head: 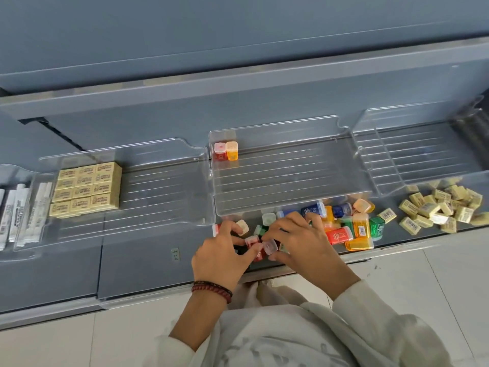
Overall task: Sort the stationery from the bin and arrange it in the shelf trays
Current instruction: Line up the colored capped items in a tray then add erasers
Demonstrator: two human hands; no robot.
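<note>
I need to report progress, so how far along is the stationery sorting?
Done: yellow erasers lined up in the left tray, two boxes in the middle tray. In hand: left hand grips a red box, right hand pinches a clear-capped box. Left: the coloured pile and loose erasers on the right.

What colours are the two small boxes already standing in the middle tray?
Red box beside orange box; head view.

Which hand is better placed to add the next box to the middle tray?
Likely left. The left hand pinches a small red plastic box nearer the clear middle tray's left corner, where red and orange boxes stand; the right hand, pinching a clear-capped box, is farther right.
</note>
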